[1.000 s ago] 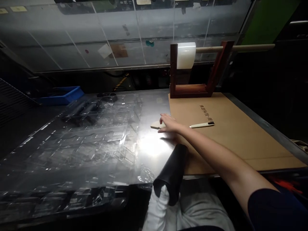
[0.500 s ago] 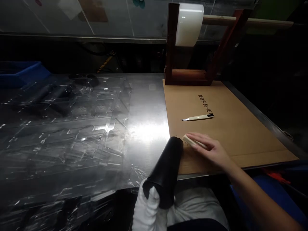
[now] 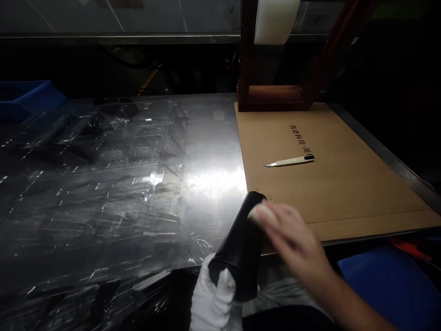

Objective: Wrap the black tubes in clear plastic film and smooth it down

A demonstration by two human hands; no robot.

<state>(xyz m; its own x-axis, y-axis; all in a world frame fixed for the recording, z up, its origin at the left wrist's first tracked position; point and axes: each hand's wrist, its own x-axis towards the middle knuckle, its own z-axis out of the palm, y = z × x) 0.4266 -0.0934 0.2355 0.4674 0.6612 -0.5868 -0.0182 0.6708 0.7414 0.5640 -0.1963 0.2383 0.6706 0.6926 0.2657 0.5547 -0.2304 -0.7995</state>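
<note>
My left hand, in a white glove, grips the near end of a black cylinder, its thumb hooked at the end opening. The cylinder slants away from me over the table's front edge. My bare right hand is closed on a small pale flat piece, like a scraper or block, which lies against the cylinder's far right side. Motion blurs this hand, and its palm hides part of the piece. A craft knife with a cream handle and bare blade rests on the cardboard beyond.
A cardboard sheet covers the right of the metal table. On it stands a dark red wooden stand with a roll of clear film. Clear plastic trays fill the left, near a blue bin.
My right hand picked the pale piece off the metal table, drew it back over the cardboard and brought it onto the black cylinder. My left hand keeps its hold; the view tilted down.
</note>
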